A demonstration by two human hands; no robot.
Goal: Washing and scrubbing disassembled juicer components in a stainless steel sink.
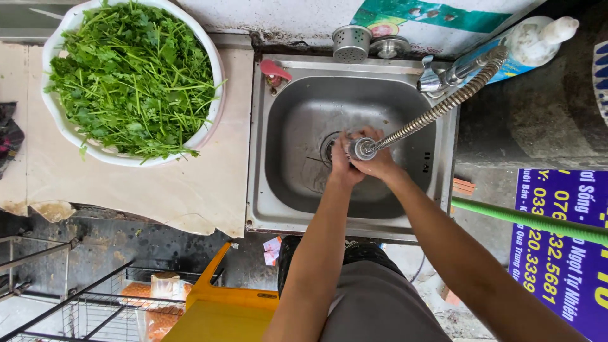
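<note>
Both hands meet under the tap (363, 148) over the sink (278, 190): left hand (341, 166) and right hand (379, 163) clasped together, holding nothing; rubbing palms under the spout works best.

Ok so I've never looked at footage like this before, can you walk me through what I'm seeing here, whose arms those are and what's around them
There is one picture, taken by a camera worn on a person's head, looking straight down. The two bare arms reaching in from the bottom are that person's own. The left hand and right hand are pressed together over a steel sink, right under the nozzle of a flexible metal faucet hose. Neither hand visibly holds a separate object.

On the pale counter to the left sits a white bowl piled with leafy green herbs. Behind the sink stand a small perforated metal strainer cup and a pump bottle. A green hose crosses at the right, and a wire rack shows at the bottom left.
</note>
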